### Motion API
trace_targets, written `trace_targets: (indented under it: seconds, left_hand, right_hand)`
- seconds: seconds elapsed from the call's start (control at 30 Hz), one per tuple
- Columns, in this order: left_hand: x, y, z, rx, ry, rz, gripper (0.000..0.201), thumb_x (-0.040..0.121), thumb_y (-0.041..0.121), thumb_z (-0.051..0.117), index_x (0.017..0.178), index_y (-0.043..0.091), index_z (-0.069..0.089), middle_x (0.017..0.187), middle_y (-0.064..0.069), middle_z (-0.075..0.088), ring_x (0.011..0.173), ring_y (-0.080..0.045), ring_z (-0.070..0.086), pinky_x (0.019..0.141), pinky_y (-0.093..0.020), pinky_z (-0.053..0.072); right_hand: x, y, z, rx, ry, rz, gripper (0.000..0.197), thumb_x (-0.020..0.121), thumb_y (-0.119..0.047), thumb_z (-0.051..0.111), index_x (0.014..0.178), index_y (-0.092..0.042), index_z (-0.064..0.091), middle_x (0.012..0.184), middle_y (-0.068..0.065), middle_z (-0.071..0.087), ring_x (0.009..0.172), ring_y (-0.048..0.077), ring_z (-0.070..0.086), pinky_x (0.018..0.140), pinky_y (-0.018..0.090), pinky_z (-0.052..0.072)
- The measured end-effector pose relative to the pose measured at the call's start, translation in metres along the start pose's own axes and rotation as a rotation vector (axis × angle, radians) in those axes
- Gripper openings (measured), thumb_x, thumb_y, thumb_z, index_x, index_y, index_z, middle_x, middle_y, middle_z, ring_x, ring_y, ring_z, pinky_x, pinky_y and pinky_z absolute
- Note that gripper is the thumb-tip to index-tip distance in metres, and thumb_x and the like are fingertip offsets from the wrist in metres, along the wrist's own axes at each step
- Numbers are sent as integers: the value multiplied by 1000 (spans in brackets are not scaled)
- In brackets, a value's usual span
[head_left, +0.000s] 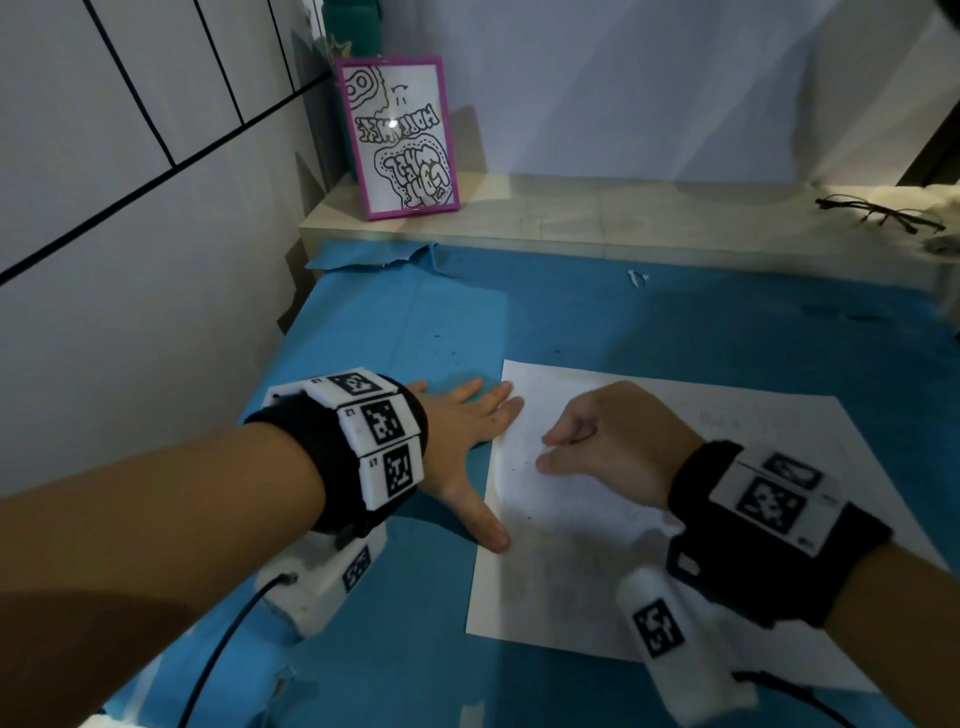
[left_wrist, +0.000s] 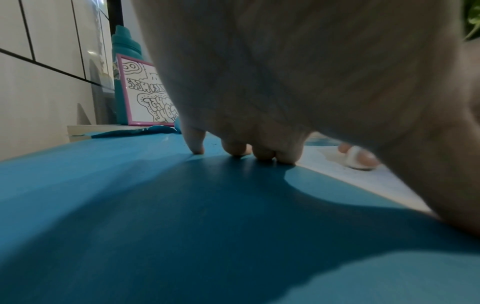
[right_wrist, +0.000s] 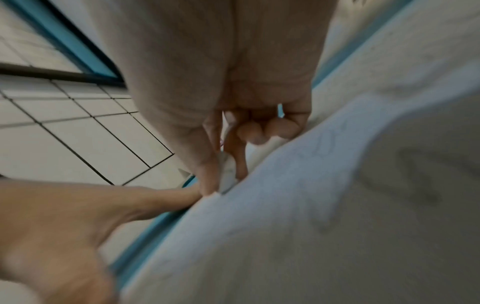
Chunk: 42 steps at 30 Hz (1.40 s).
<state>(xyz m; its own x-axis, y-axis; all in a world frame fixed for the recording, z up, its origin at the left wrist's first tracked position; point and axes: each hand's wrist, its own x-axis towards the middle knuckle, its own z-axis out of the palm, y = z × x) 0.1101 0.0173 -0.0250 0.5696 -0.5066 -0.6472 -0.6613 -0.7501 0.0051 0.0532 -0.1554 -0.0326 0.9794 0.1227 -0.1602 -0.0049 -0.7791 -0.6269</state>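
White sheet (head_left: 571, 545) flat; eraser (left_wrist: 359, 162) atop

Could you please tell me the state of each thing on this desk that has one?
sheet of paper: flat on the blue mat, faintly marked.
left hand: open, flat, pressing the paper's left edge.
right hand: pinching a white eraser.
white eraser: held, tip on the paper.
pink picture frame: upright, leaning back.
eyeglasses: lying on the ledge.
blue mat: torn at far edge.
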Motion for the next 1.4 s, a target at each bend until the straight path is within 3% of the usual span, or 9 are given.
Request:
trace_targets:
  seconds: [0.17, 0.5, 0.63, 0.73, 0.83, 0.97, 1.1, 1.2, 1.4]
  left_hand:
    - [-2, 0, 0, -7, 2, -3, 128, 63, 81, 57, 146, 29, -25, 153, 14, -30, 143, -12, -21, 117, -55, -2]
    - [0, 0, 0, -10, 0, 4, 129, 62, 82, 57, 146, 30, -25, 152, 14, -31, 143, -12, -22, 117, -55, -2]
    - [0, -1, 1, -14, 4, 4, 129, 61, 83, 57, 146, 30, -25, 153, 14, -30, 143, -12, -22, 116, -55, -2]
    - [1, 0, 0, -9, 4, 4, 129, 62, 83, 57, 146, 30, -25, 152, 14, -30, 143, -12, -22, 117, -55, -2]
    - [0, -1, 0, -13, 3, -1, 129, 61, 83, 57, 146, 31, -25, 152, 15, -31, 143, -12, -22, 117, -55, -2]
    - [0, 1, 0, -6, 4, -1, 128, 62, 82, 58, 146, 30, -25, 153, 15, -30, 143, -12, -21, 117, -55, -2]
    - [-1, 0, -1, -10, 6, 1, 129, 62, 82, 58, 146, 31, -24, 153, 15, -29, 143, -12, -20, 116, -56, -1]
    - [1, 0, 0, -6, 3, 1, 129, 62, 82, 58, 146, 31, -25, 153, 15, -30, 144, -12, -20, 116, -56, -1]
    - [1, 0, 0, 4, 4, 6, 129, 62, 82, 58, 146, 30, -24, 153, 14, -30, 144, -13, -21, 116, -56, 1]
  right_hand:
    - [-4, 0, -1, -27, -105, -26, 14, 70, -29, 79, 69, -27, 66, 77, -14, 65, 77, 3, 60, 68, 12, 41]
    - [-2, 9, -11, -37, 37, 10, 16, 69, -27, 80, 65, -27, 64, 76, -12, 65, 81, 9, 61, 70, 15, 42]
    - [-4, 4, -11, -112, -127, -7, 12, 70, -28, 80, 72, -25, 69, 77, -12, 65, 80, 8, 60, 74, 19, 44]
    - [-1, 7, -14, -73, 3, 22, 15, 70, -28, 79, 67, -27, 64, 76, -13, 61, 82, 10, 59, 72, 18, 40]
    - [-4, 4, -12, -125, -107, -18, 16, 70, -28, 79, 67, -29, 63, 74, -13, 62, 76, 7, 58, 66, 14, 40]
    - [-4, 9, -16, -54, 6, 24, 24, 68, -26, 81, 56, -26, 60, 86, -6, 70, 88, 11, 63, 81, 23, 47]
    - [-8, 4, -16, -123, -155, -6, 25, 69, -26, 80, 58, -31, 59, 71, -13, 63, 73, 4, 59, 66, 13, 42]
    - [-8, 7, -18, -111, -42, 12, 23, 71, -27, 79, 59, -30, 59, 76, -14, 63, 82, 8, 60, 71, 17, 41]
    - [-6, -3, -17, -110, -135, 20, 15, 70, -28, 79, 66, -28, 64, 69, -17, 59, 69, 0, 54, 62, 14, 39]
